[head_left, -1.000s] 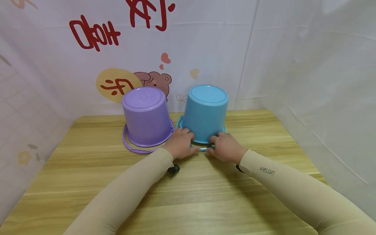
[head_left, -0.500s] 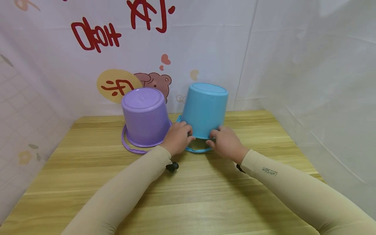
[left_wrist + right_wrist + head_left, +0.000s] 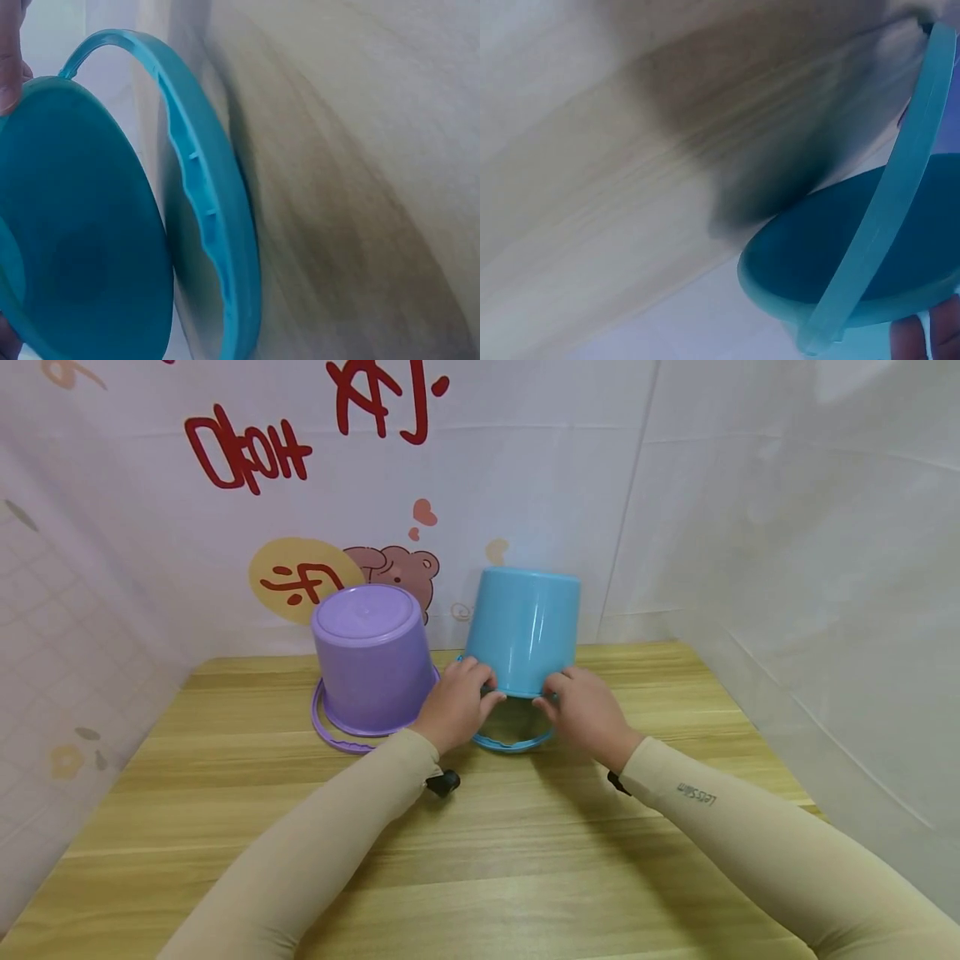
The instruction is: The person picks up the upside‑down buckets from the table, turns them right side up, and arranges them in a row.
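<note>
A light blue bucket [image 3: 523, 627] is upside down and tilted, its near rim raised off the table and its base leaning toward the back wall. My left hand [image 3: 454, 706] pinches the raised rim on the left side, thumb in front. On the right side, the fingers of my right hand [image 3: 590, 712] grip the same rim. The bucket's handle [image 3: 217, 195] lies on the table below the opening in the left wrist view. Its dark inside [image 3: 840, 232] shows in the right wrist view. A purple bucket [image 3: 371, 668] stands upside down to the left, apart from my fingers.
The purple bucket's handle [image 3: 347, 747] lies on the wooden table [image 3: 480, 877] around its rim. A white printed cloth [image 3: 547, 485] hangs behind the table's back edge, and more white sheeting [image 3: 817, 610] closes off the right side.
The blue bucket has tipped backward. Its near rim has risen with both hands, while its handle stays on the table. The purple bucket has not moved.
</note>
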A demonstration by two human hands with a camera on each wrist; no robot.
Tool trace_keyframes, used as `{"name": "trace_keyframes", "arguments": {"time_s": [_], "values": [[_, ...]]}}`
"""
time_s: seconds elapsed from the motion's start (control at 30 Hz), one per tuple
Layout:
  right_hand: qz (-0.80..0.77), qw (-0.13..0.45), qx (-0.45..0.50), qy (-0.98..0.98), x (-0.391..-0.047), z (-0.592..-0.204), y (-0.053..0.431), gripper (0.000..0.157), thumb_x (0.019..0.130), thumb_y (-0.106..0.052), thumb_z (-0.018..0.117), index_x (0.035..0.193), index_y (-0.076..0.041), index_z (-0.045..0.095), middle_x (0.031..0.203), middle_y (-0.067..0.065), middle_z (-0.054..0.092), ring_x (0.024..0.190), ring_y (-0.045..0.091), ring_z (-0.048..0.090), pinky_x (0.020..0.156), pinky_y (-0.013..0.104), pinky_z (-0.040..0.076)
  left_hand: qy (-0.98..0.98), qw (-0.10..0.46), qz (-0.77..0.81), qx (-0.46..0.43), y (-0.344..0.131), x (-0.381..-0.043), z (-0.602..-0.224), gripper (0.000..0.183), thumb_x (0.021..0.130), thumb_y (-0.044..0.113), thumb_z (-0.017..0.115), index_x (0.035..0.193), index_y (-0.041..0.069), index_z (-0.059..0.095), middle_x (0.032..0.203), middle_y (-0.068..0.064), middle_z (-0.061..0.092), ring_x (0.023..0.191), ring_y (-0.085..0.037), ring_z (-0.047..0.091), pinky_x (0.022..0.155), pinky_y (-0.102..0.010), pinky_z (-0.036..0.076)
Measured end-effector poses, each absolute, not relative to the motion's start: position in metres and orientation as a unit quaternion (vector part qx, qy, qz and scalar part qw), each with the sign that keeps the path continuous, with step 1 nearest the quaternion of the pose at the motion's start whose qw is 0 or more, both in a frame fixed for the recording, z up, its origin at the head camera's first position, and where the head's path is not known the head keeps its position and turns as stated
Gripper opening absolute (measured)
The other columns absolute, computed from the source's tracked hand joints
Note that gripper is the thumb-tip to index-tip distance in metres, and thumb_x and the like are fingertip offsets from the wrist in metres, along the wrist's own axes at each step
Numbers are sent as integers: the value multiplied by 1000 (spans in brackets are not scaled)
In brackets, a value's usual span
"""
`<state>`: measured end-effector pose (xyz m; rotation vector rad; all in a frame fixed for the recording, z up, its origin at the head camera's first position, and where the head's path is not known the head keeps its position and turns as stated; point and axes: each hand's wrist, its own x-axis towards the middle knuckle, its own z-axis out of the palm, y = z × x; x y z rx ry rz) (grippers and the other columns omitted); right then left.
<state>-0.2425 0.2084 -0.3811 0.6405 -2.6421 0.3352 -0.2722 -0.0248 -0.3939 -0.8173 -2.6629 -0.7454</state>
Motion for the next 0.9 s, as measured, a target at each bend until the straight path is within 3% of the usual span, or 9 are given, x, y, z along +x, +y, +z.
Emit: {"name": "trace_keyframes", "arguments": {"time_s": [0.3, 0.53, 0.9], "values": [[142, 250, 266, -920, -243, -374, 210, 19, 93, -15, 82, 91, -3, 67, 85, 12, 66, 74, 29, 61, 67, 44, 54, -906, 146, -291, -271, -25, -271, -387, 20, 105, 31, 67, 107, 12, 66, 109, -6, 60, 112, -31, 55, 97, -44, 51], [150, 274, 306, -899, -245, -369, 211, 20, 93, -12, 81, 109, -3, 73, 94, 14, 69, 80, 32, 65, 71, 44, 56, -897, 161, -313, -269, -24, -271, -379, 21, 104, 30, 68, 107, 9, 66, 110, -8, 62, 110, -31, 55, 99, -45, 48], [164, 302, 331, -879, -244, -359, 211, 25, 95, -9, 78, 120, -6, 77, 84, 13, 61, 69, 25, 54, 63, 37, 49, -876, 196, -348, -270, -25, -271, -370, 24, 103, 28, 70, 114, 7, 69, 118, -11, 64, 116, -32, 56, 102, -48, 49]]}}
